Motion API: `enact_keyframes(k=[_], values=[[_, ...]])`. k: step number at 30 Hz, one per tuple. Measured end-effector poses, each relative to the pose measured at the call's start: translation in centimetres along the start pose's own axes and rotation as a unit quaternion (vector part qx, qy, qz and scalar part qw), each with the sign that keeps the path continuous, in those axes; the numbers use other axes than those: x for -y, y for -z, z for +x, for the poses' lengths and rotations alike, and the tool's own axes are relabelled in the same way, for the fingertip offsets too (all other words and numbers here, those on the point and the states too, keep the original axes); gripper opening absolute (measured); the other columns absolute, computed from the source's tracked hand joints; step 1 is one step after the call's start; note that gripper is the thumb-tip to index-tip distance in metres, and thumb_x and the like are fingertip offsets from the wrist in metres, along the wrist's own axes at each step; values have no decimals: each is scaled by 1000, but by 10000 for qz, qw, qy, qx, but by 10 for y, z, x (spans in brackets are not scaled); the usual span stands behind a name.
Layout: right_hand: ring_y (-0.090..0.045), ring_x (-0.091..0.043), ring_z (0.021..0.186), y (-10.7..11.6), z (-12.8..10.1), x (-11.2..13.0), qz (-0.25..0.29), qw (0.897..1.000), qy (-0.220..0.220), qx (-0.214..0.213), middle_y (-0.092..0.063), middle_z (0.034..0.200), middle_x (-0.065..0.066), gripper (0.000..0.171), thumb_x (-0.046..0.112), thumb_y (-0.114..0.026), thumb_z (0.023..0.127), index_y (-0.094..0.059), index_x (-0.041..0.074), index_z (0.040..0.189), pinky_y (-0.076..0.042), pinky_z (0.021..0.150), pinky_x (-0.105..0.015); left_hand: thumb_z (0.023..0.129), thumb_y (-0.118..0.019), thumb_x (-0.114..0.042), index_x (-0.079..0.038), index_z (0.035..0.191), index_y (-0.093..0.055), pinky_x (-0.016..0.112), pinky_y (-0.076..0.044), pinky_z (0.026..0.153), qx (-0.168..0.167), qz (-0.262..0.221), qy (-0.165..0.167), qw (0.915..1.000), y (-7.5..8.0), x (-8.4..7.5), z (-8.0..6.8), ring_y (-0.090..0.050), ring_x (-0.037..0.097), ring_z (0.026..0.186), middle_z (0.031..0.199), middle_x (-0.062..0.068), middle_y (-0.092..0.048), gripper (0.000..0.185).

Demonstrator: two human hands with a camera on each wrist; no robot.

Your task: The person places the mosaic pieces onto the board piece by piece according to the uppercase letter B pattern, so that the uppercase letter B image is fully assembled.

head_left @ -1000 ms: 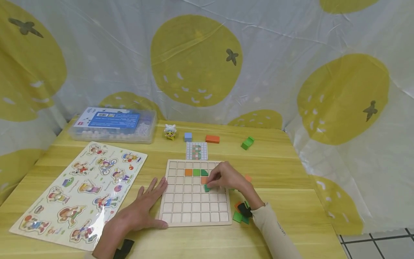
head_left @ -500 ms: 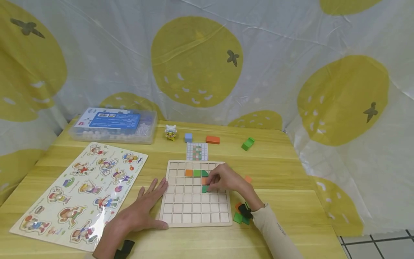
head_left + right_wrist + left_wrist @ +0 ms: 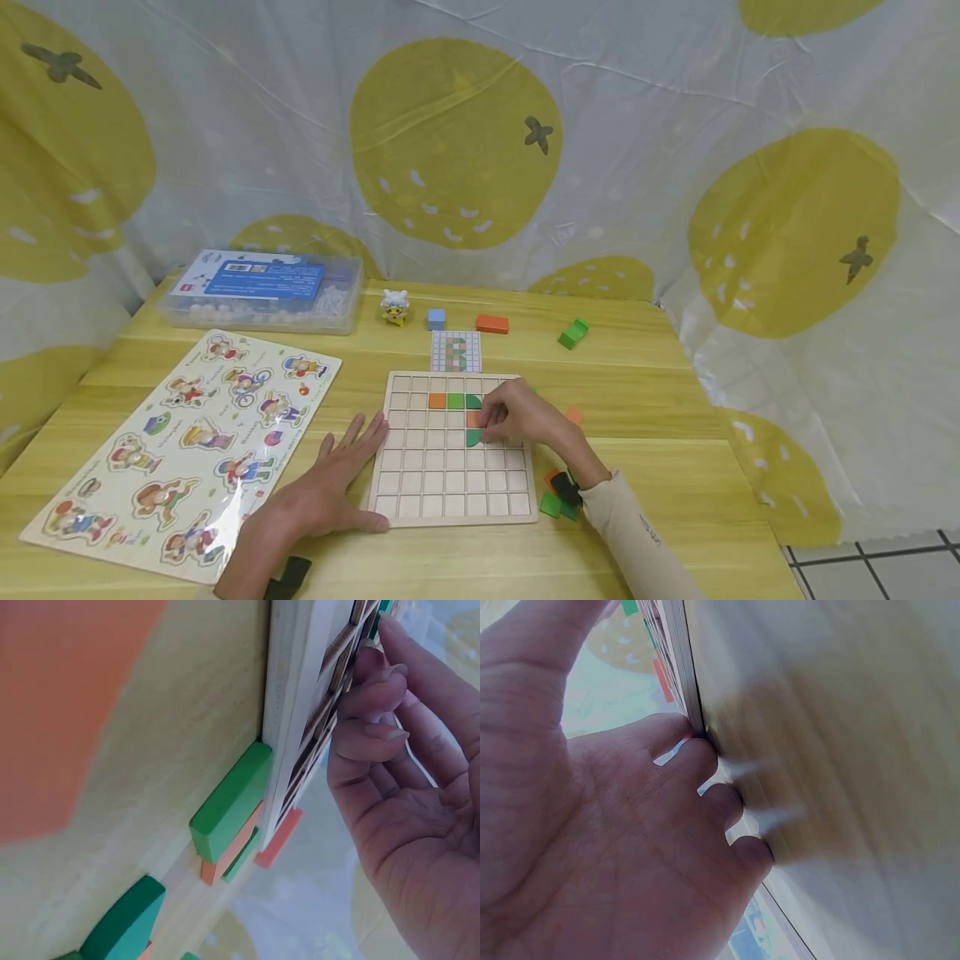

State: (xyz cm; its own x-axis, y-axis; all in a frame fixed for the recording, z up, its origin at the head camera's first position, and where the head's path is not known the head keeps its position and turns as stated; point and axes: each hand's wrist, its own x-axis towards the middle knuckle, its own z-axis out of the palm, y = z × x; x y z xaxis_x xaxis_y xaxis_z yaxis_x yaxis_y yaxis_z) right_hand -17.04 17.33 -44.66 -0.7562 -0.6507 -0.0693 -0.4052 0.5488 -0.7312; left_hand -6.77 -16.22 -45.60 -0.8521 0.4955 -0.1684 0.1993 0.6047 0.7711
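Note:
A wooden grid board [image 3: 455, 505] lies on the table. One row holds an orange square tile [image 3: 437, 402], a green square tile [image 3: 455, 402] and a dark green round-edged tile [image 3: 473, 402]; an orange tile [image 3: 473, 419] sits below the last. My right hand [image 3: 521, 412] pinches another dark green round-edged tile [image 3: 472, 437] at its right side, within a cell under the orange one. The right wrist view shows thumb and fingertips at this tile's green edge [image 3: 384, 611]. My left hand [image 3: 326, 492] rests with spread fingers against the board's left edge.
Loose green and orange tiles [image 3: 551, 505] lie right of the board. Behind it are a pattern card [image 3: 456, 351], a blue block [image 3: 437, 319], a red block [image 3: 492, 324], a green block [image 3: 573, 333] and a figurine [image 3: 394, 307]. Leftward lie a picture puzzle [image 3: 187, 450] and a clear box [image 3: 262, 292].
The dark green tile in my right hand has shifted slightly left and turned, and now lies squarer in its cell. My left hand has stayed at the board's edge.

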Motion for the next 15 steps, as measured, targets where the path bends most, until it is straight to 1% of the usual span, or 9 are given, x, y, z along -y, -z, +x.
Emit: enact_keyframes(k=[4,8,11,15], values=[[-66,-5,72,7,-7,0,52,10000,-15,-37,-75,81,2,9,1,-88,88,-80,5,89,-60,68,-22,70,-99,-41,-1,170,-24,72,8,128,1,5,-8,10000,0,-1,0,3,48,165,180,16,-10,131],[-64,-7,75,19,-19,-3,65,9995,-243,-201,-74,84,3,7,5,-86,91,-81,5,94,-60,70,-24,70,-99,-42,-1,170,-24,72,8,129,8,12,-13,10000,0,-1,0,3,48,165,180,16,-10,131],[-64,-9,75,29,-29,-7,-34,9987,-363,-348,-73,84,4,9,8,-86,92,-81,5,98,-59,70,-25,70,-99,-42,-1,170,-23,72,8,129,16,13,-8,10000,0,0,0,3,48,165,180,16,-9,132],[-63,-12,74,39,-43,-15,-108,9982,-346,-488,-71,82,5,12,7,-86,91,-82,3,102,-58,67,-26,70,-99,-41,-1,170,-23,72,8,128,9,-11,-7,10000,0,0,0,3,48,165,180,17,-9,132]])
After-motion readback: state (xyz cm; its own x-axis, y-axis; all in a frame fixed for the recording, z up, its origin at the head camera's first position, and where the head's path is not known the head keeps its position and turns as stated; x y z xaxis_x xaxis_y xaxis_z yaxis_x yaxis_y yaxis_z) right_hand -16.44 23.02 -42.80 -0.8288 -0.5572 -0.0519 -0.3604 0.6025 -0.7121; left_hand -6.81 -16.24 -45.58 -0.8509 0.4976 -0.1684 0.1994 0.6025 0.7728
